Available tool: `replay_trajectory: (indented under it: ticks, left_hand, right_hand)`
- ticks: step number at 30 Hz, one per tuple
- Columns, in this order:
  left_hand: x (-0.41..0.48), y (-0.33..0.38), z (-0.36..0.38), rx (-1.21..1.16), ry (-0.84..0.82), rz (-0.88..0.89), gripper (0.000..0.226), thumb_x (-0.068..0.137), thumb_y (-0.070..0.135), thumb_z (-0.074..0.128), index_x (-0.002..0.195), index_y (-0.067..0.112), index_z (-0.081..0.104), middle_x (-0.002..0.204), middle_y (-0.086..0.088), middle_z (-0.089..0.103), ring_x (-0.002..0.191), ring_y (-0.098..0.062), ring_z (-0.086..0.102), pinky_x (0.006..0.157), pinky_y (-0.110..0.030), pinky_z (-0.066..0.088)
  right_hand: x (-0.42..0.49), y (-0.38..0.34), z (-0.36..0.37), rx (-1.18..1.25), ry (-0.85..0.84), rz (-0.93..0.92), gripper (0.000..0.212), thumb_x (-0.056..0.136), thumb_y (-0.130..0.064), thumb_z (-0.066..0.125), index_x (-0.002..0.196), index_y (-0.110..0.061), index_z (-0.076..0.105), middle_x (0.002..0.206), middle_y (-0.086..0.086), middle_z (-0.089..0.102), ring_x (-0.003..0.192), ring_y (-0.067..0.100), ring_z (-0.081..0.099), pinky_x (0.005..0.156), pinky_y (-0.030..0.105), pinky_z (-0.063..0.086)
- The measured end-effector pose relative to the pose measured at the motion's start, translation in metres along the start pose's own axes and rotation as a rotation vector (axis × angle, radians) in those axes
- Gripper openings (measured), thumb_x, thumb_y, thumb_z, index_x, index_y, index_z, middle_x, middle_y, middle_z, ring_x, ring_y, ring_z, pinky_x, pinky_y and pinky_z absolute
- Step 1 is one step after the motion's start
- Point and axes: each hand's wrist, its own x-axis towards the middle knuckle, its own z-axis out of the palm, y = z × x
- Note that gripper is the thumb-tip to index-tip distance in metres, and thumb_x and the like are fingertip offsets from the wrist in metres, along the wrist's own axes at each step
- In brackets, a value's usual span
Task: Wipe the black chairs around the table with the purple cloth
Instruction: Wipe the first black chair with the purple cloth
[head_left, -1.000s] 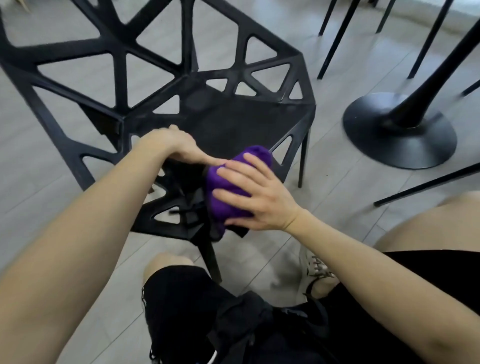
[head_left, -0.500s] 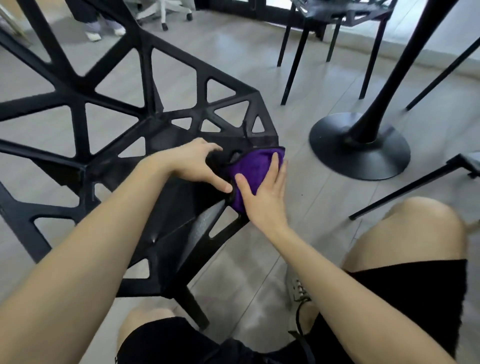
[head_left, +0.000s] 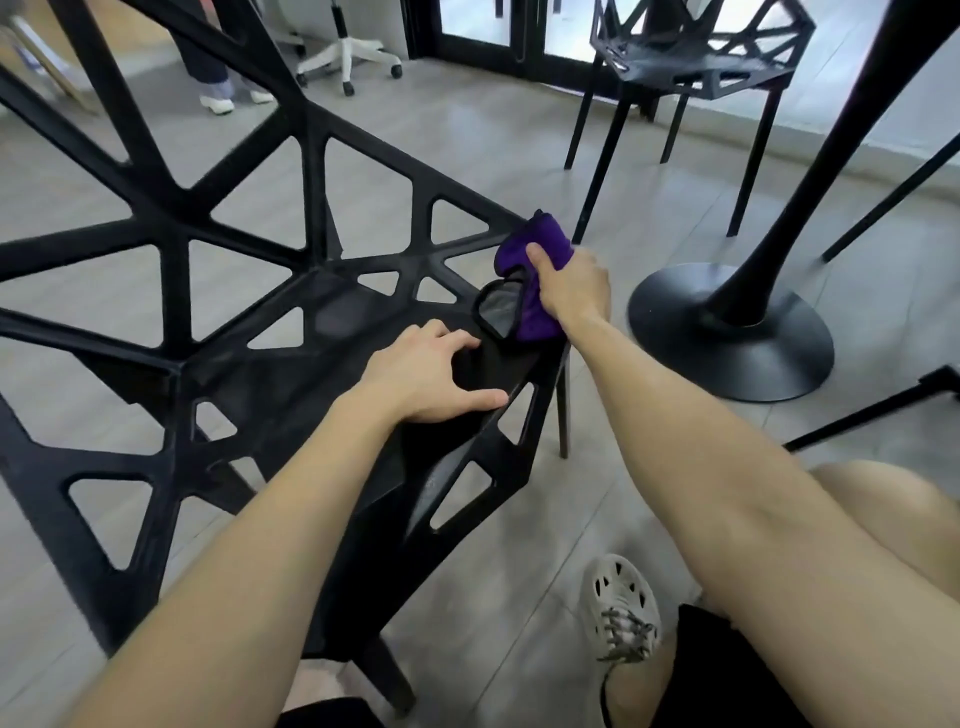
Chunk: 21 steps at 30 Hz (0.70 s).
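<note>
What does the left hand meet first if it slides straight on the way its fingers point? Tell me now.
Most likely the purple cloth, which the right hand grips at the rim of the black chair. The left hand rests on the seat, aimed toward it, with only bare seat between.

Right hand (head_left: 574, 288) grips purple cloth (head_left: 530, 244) on black chair (head_left: 322, 291) edge; left hand (head_left: 421, 376) braces seat.
</note>
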Motion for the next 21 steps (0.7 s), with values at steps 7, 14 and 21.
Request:
replay_trajectory:
  ticks: [7, 14, 21]
  left_hand:
    - [-0.001, -0.006, -0.005, -0.093, -0.049, -0.002, 0.1, 0.063, 0.093, 0.073, 0.149, 0.048, 0.047, 0.141, 0.013, 0.042, 0.138, -0.014, 0.038, 0.104, -0.045, 0.048]
    - [-0.014, -0.013, 0.002, -0.096, -0.04, 0.045, 0.097, 0.072, 0.086, 0.073, 0.154, 0.045, 0.042, 0.142, 0.012, 0.041, 0.134, -0.016, 0.038, 0.112, -0.04, 0.042]
    - [-0.013, -0.016, -0.001, -0.171, -0.069, 0.004, 0.095, 0.062, 0.088, 0.078, 0.145, 0.051, 0.048, 0.135, 0.02, 0.042, 0.128, -0.008, 0.04, 0.11, -0.038, 0.043]
  right_hand:
    - [-0.031, 0.001, -0.008, -0.005, 0.032, -0.045, 0.075, 0.083, -0.088, 0.059, 0.117, -0.022, 0.061, 0.107, 0.001, 0.072, 0.098, 0.028, 0.071, 0.085, 0.044, 0.06]
    - [-0.018, -0.032, -0.009, -0.341, -0.016, -0.372, 0.106, 0.071, -0.094, 0.067, 0.137, -0.013, 0.048, 0.129, 0.011, 0.065, 0.114, 0.035, 0.066, 0.091, 0.049, 0.058]
    - [0.058, -0.097, 0.012, -0.495, -0.168, -0.654, 0.078, 0.083, -0.094, 0.049, 0.105, -0.021, 0.067, 0.096, 0.005, 0.073, 0.091, 0.034, 0.069, 0.075, 0.043, 0.056]
